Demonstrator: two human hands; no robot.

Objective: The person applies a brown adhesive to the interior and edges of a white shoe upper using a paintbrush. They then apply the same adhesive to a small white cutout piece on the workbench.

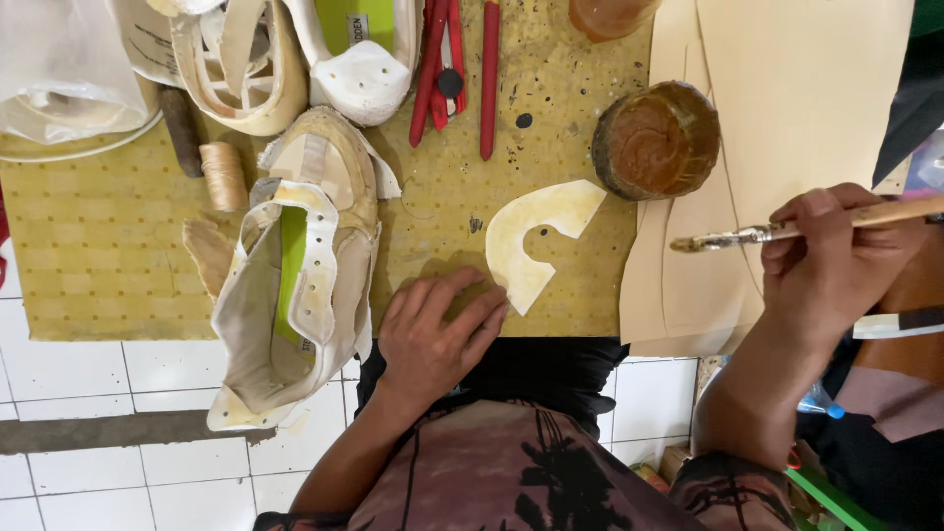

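Your yellow-green desk point(108, 246) carries a curved cream leather piece point(536, 236), an unfinished white shoe upper point(295, 295), red pliers point(442, 69), a thread spool point(224, 175), a brown glue pot point(657, 140) and tan paper sheets point(787, 108).

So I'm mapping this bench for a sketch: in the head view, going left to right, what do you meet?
Plastic bag → thread spool → unfinished shoe upper → left hand → curved cream leather piece → round glue pot → brush → right hand.

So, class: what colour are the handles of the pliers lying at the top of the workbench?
Red. The pliers show best in the head view, beside a red tool.
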